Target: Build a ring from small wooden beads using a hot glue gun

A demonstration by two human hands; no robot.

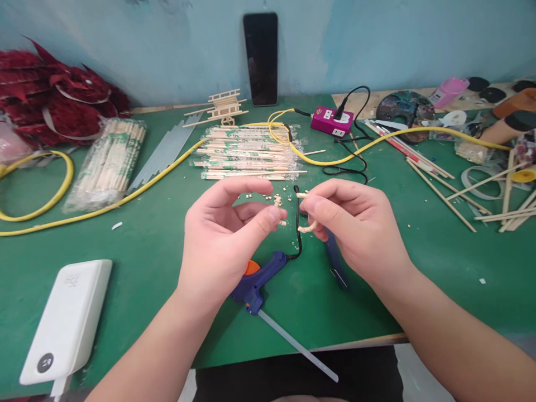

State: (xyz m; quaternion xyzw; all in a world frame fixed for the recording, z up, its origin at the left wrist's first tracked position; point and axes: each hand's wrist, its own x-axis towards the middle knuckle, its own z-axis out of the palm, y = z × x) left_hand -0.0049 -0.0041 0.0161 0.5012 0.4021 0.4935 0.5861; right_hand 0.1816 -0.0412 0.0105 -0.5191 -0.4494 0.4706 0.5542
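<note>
The right hand [355, 237] pinches a small curved wooden piece [309, 226] tightly; the left hand [221, 237] curls narrowly beside wood chips [278, 209], holding them or not, I cannot tell. A blue hot glue gun [255, 282] lies below, with open green table [318, 312] before its front edge.

The small wooden piece [307, 228] pinched in the right hand [355, 234] was mostly hidden by the fingers, and a blue-handled tool [334, 259] lay partly under that hand. The crumbs of wood [249, 196] on the counter [377, 312] were too small to tell. Red fluffy material [54, 95] was cut off by the picture's left edge, and wooden sticks [481, 181] by its right.
</note>
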